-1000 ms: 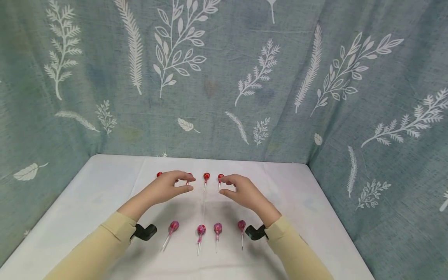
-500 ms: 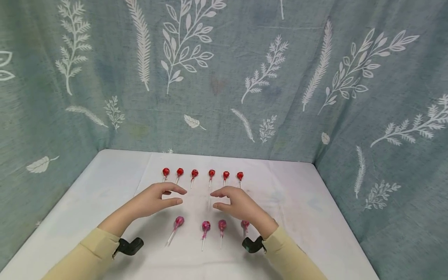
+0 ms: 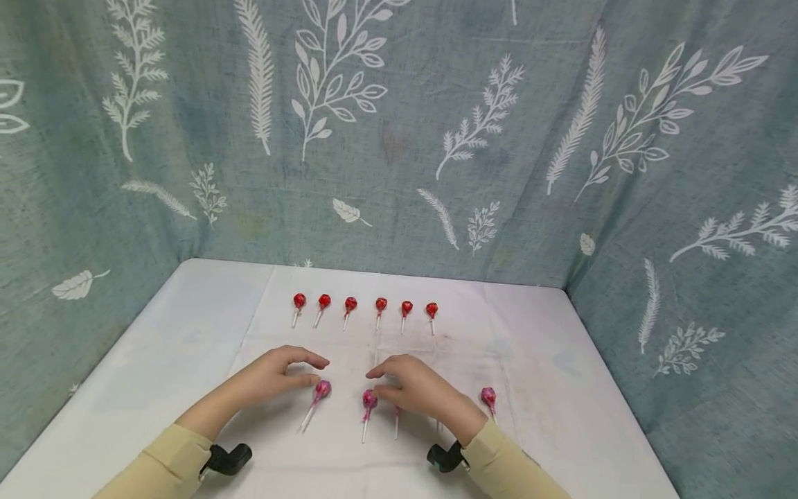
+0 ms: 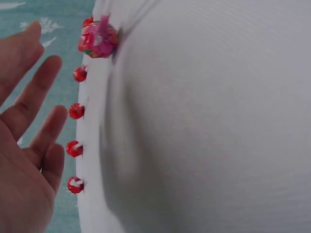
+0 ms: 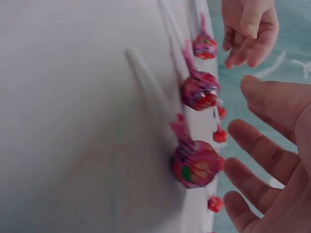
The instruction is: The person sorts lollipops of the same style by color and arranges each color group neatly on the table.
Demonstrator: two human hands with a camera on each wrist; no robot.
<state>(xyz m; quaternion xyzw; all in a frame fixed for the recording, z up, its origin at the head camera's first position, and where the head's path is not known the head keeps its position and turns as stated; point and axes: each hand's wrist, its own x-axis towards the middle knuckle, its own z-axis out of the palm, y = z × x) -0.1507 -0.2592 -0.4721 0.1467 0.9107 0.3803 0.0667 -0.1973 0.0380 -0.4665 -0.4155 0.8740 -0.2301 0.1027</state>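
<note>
My left hand (image 3: 280, 378) hovers with fingers loosely bent and nothing in them; its thumb lies near the head of a pink-wrapped lollipop (image 3: 322, 389). In the left wrist view, a pink lollipop (image 4: 99, 40) appears beyond the fingertips. My right hand (image 3: 420, 389), also empty, is over the near row, its thumb by another pink lollipop (image 3: 369, 400). Whether it touches cannot be told. That hand and wrist partly hide further lollipops, of which sticks show. Farther right lies one more pink lollipop (image 3: 489, 396). The right wrist view shows a lollipop (image 5: 195, 164) beside spread fingers.
Several red-wrapped lollipops (image 3: 381, 304) form a row toward the back of the white-covered table (image 3: 548, 374). A green curtain (image 3: 399, 138) with white leaf prints encloses the back and sides. Dark wrist cameras (image 3: 228, 460) hang under both wrists.
Both hands have drawn back from the red row toward the near pink row, uncovering the red lollipops. The right hand now covers parts of the pink ones. The head view has shifted slightly.
</note>
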